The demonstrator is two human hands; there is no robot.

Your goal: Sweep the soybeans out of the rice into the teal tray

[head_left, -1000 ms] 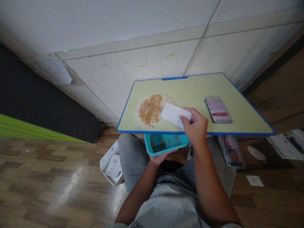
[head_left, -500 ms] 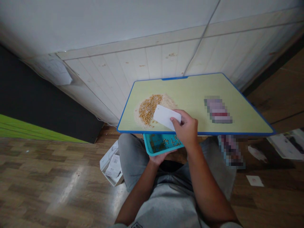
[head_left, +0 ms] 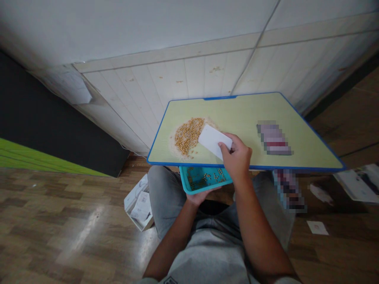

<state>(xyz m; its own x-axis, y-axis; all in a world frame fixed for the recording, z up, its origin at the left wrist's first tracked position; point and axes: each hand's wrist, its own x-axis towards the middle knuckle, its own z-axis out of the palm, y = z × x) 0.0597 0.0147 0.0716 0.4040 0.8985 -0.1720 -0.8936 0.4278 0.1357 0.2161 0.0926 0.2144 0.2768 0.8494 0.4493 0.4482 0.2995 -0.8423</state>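
Observation:
My right hand pinches a flat white card by its right end, thumb on top. The card is tilted over the table, its far end at the right side of a pile of yellow beans mixed with pale grains. Below the near table edge, my left hand supports a turquoise tray from underneath; most of its fingers are hidden. Several yellow beans lie scattered inside the tray, and the table edge covers its far side.
The small table has a pale green top and a blue rim. A blurred-out flat object lies on its right half. An open white box with papers stands on the floor at left. The wall rises behind the table.
My right hand and the white card have shifted slightly right, a little away from the bean pile. The tray in my left hand stays nearly in place.

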